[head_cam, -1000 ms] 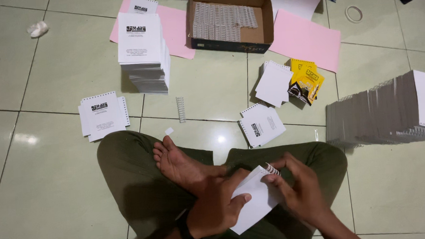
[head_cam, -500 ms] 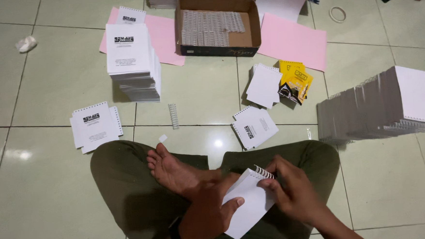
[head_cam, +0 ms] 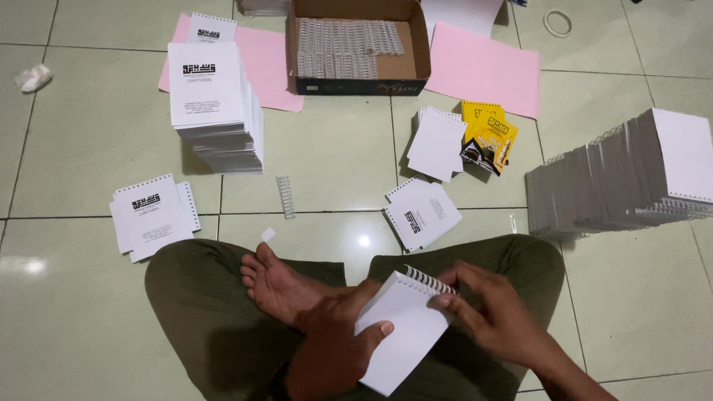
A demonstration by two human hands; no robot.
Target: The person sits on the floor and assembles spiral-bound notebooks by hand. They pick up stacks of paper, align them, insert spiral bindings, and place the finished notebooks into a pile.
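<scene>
I sit cross-legged on a tiled floor, and both hands hold a small white booklet (head_cam: 402, 328) over my lap. My left hand (head_cam: 332, 348) grips its lower left side with the thumb on the cover. The fingers of my right hand (head_cam: 493, 319) rest at the booklet's top right corner, by the white spiral comb (head_cam: 427, 280) along its top edge. The booklet is tilted, comb edge pointing up and to the right.
A loose comb (head_cam: 285, 197) lies on the floor ahead. A tall stack of printed sheets (head_cam: 213, 110), small piles of booklets (head_cam: 152, 217) (head_cam: 422, 213) (head_cam: 437, 142), a cardboard box of combs (head_cam: 358, 50), pink sheets (head_cam: 484, 68), yellow packets (head_cam: 492, 140) and a leaning row of bound booklets (head_cam: 627, 174) surround me.
The view has drifted a little, so the floor items sit slightly lower and more to the left. The booklet stays in both hands, and my right fingers have shifted along its comb edge.
</scene>
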